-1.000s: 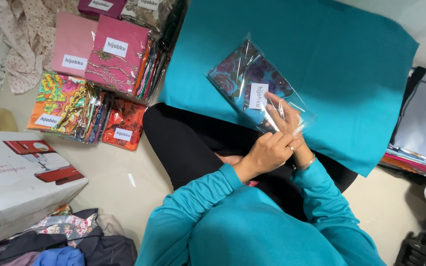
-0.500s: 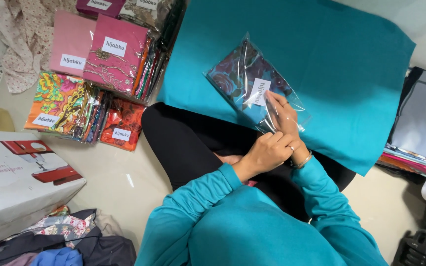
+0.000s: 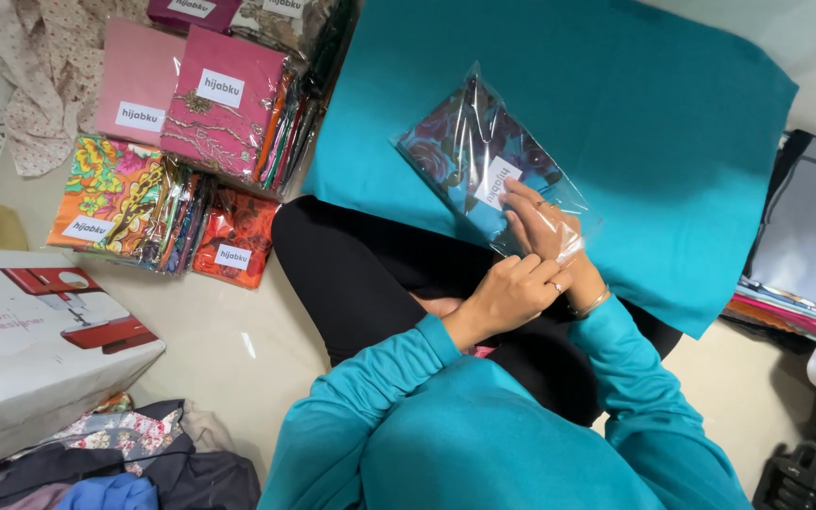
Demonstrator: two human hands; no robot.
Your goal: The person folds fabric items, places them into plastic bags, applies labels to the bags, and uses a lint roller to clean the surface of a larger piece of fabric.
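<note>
At the far left a white carton (image 3: 40, 340) sits on the floor, with stacked packaged scarves (image 3: 181, 142) lying beyond it. Toward the middle, the left hand (image 3: 512, 293) is curled at the near end of the clear bag (image 3: 484, 161) — its fingers pinched on the open edge. Since a second ago the right hand (image 3: 545, 227) has been slid further inside the plastic, fingers flattened on the floral cloth. The bag rests on the teal fabric (image 3: 635, 113) — seemingly the cloth is being seated.
</note>
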